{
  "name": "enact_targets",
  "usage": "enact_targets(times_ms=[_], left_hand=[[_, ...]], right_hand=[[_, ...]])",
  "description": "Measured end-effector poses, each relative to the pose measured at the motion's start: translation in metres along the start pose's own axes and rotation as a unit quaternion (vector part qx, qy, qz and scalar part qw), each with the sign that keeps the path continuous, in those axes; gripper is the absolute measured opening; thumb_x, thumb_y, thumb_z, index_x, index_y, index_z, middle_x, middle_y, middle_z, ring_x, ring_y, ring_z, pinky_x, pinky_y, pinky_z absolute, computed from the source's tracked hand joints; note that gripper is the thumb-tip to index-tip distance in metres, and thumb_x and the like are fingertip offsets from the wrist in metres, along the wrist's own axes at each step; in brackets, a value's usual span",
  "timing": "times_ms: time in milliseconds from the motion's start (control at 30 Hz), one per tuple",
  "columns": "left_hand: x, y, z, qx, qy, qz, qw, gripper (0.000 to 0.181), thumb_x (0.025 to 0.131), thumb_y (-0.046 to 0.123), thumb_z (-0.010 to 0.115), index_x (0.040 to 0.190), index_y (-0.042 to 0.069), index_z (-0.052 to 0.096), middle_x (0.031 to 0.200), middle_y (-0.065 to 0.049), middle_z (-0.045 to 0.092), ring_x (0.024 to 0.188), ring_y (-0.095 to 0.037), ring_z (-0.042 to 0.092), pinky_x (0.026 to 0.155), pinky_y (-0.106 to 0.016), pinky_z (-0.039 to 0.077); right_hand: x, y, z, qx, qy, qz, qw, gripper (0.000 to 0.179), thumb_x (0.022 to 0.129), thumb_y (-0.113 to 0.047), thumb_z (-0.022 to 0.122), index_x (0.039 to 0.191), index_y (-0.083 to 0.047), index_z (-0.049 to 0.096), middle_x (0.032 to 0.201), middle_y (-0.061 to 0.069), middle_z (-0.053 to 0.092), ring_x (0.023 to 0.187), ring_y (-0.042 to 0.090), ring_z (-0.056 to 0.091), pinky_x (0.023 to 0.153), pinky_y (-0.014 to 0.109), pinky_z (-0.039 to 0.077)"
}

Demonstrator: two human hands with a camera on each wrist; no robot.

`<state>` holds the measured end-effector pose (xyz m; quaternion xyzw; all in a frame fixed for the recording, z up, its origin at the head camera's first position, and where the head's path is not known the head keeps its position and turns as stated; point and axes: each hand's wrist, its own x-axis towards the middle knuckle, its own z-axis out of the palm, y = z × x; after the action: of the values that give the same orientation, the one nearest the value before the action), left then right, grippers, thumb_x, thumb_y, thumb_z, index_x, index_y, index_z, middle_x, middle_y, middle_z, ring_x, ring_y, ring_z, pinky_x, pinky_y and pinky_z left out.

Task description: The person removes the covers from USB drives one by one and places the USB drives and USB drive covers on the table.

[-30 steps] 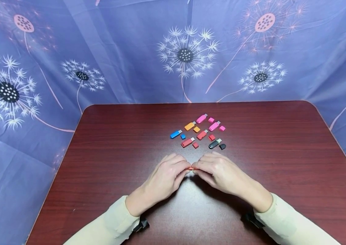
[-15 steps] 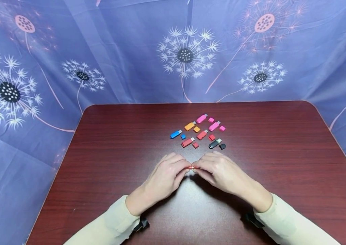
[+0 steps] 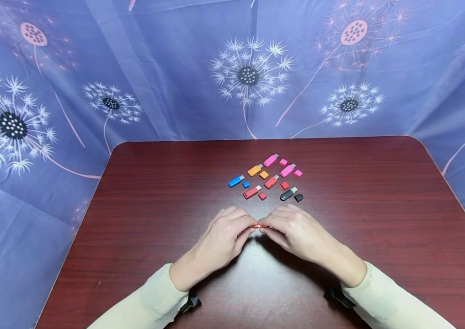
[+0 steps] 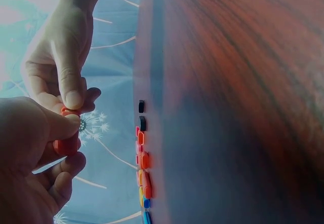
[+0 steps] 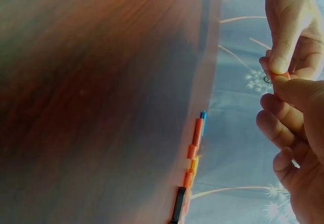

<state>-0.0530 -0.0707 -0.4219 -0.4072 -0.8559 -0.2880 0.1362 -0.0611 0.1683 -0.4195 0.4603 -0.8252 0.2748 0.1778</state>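
In front of the loose drives, both hands meet over the table. The left hand (image 3: pixel 225 235) pinches the body of an orange-red USB flash drive (image 4: pixel 66 146) between thumb and fingers. From the other side, the right hand (image 3: pixel 302 233) pinches its small orange-red cap (image 4: pixel 70 111). A tiny pale spot shows between the fingertips in the head view; whether cap and body are apart there I cannot tell. Fingers hide most of the drive, and in the right wrist view only a sliver of orange-red (image 5: pixel 281 75) appears.
Beyond the hands lie several uncapped USB drives, each beside its cap: blue (image 3: pixel 236 181), orange (image 3: pixel 254 170), two pink (image 3: pixel 270 160), two red (image 3: pixel 251 192) and black (image 3: pixel 288 194). The dark red wooden table (image 3: pixel 133 205) ends at a floral blue cloth (image 3: pixel 174 68).
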Motion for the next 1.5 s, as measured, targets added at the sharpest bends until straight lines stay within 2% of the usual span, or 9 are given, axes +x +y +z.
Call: enact_targets(times_ms=[367, 800, 1100, 1400, 1500], left_hand=[[0.0, -0.001, 0.002, 0.001, 0.007, 0.005, 1.0, 0.006, 0.1, 0.012, 0.074, 0.105, 0.014, 0.077, 0.1, 0.008, 0.071, 0.094, -0.013, 0.063, 0.082, -0.033, 0.05], [-0.001, -0.002, 0.001, 0.002, 0.011, 0.002, 0.9999, 0.005, 0.101, 0.012, 0.073, 0.104, 0.013, 0.077, 0.099, 0.007, 0.071, 0.091, -0.013, 0.061, 0.078, -0.032, 0.049], [-0.002, -0.004, 0.002, 0.002, 0.015, -0.004, 0.9999, 0.006, 0.1, 0.012, 0.074, 0.105, 0.012, 0.078, 0.099, 0.007, 0.072, 0.093, -0.013, 0.063, 0.079, -0.033, 0.051], [0.0, -0.006, 0.003, -0.012, 0.029, -0.007, 0.9995, 0.008, 0.095, 0.008, 0.08, 0.102, 0.01, 0.079, 0.098, 0.006, 0.073, 0.092, -0.013, 0.065, 0.08, -0.033, 0.053], [0.0, -0.008, 0.004, -0.018, 0.036, -0.006, 0.9992, 0.009, 0.093, 0.007, 0.081, 0.101, 0.009, 0.079, 0.096, 0.005, 0.073, 0.09, -0.014, 0.066, 0.081, -0.034, 0.053]], right_hand=[[-0.001, 0.0, -0.002, 0.004, -0.009, 0.003, 0.9999, 0.014, 0.088, -0.009, 0.084, 0.101, -0.012, 0.078, 0.09, -0.008, 0.071, 0.082, 0.012, 0.067, 0.078, 0.035, 0.053], [-0.004, 0.002, -0.004, -0.005, -0.011, 0.008, 0.9999, 0.014, 0.088, -0.011, 0.084, 0.1, -0.01, 0.078, 0.091, -0.007, 0.071, 0.083, 0.013, 0.068, 0.078, 0.036, 0.054], [-0.007, 0.004, -0.008, -0.007, 0.008, 0.001, 0.9999, 0.018, 0.086, -0.006, 0.084, 0.102, -0.012, 0.077, 0.092, -0.007, 0.072, 0.081, 0.012, 0.067, 0.075, 0.036, 0.054], [-0.011, 0.005, -0.012, -0.012, 0.006, 0.009, 0.9999, 0.02, 0.085, -0.006, 0.085, 0.101, -0.013, 0.076, 0.091, -0.008, 0.071, 0.08, 0.013, 0.065, 0.073, 0.035, 0.053], [-0.013, 0.005, -0.014, -0.011, 0.002, 0.016, 0.9998, 0.016, 0.088, -0.008, 0.084, 0.101, -0.013, 0.076, 0.091, -0.007, 0.071, 0.081, 0.013, 0.066, 0.075, 0.035, 0.054]])
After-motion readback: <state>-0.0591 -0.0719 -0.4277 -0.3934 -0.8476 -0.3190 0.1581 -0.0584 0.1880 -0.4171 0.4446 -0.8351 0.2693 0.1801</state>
